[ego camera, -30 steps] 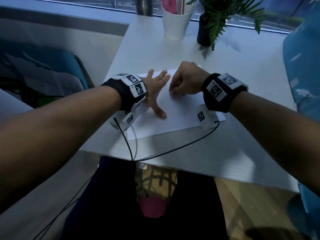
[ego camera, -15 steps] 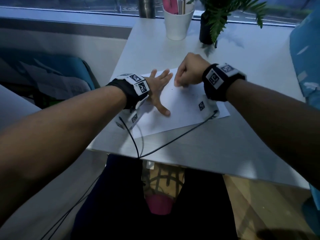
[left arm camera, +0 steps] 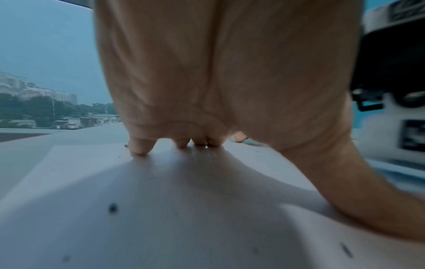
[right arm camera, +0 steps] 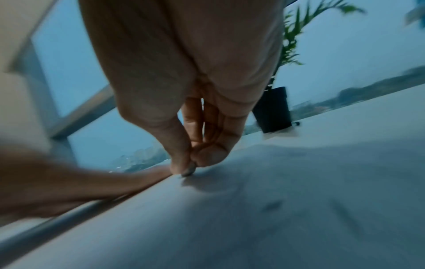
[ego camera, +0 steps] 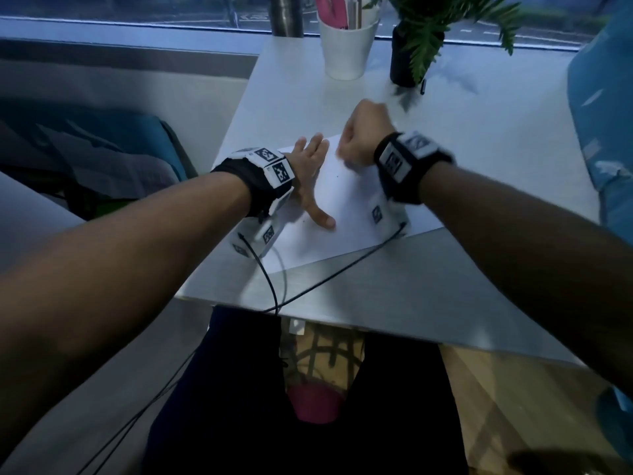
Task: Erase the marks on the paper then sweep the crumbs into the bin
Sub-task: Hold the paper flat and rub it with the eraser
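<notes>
White table (ego camera: 428, 286), unmarked paper (ego camera: 346, 214)

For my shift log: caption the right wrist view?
Right hand pinches a small eraser against the paper.

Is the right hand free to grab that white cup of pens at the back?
Probably not yet: the right hand is pinching a small eraser against the paper. Nothing blocks the way to the white cup.

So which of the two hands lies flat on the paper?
The left hand: its fingers are spread flat on the paper, while the right hand is curled.
</notes>
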A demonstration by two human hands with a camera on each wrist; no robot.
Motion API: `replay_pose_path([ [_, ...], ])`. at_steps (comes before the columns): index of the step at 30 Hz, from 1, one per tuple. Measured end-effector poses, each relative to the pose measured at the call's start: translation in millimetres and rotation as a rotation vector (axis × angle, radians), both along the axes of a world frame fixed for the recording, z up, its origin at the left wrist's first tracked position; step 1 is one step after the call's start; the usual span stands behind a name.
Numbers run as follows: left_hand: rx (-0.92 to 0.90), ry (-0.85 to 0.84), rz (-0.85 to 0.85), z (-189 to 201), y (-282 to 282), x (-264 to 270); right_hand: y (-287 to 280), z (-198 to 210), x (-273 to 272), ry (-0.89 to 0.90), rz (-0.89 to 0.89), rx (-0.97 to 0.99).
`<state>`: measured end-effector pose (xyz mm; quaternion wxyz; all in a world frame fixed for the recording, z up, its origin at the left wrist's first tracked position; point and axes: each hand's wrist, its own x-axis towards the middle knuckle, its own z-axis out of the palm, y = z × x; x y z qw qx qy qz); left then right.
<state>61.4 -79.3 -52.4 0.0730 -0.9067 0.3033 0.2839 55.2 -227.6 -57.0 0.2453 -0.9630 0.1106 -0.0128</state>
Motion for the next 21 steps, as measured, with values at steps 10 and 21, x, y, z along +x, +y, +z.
replay_pose_path([
  [10, -0.038, -0.022, -0.013, -2, 2, 1, 6, -3, -8, 0.022, 0.100, -0.008],
  [21, -0.046, -0.111, -0.064, -8, 25, 4, -61, -1, -42, 0.123, 0.049, 0.008],
])
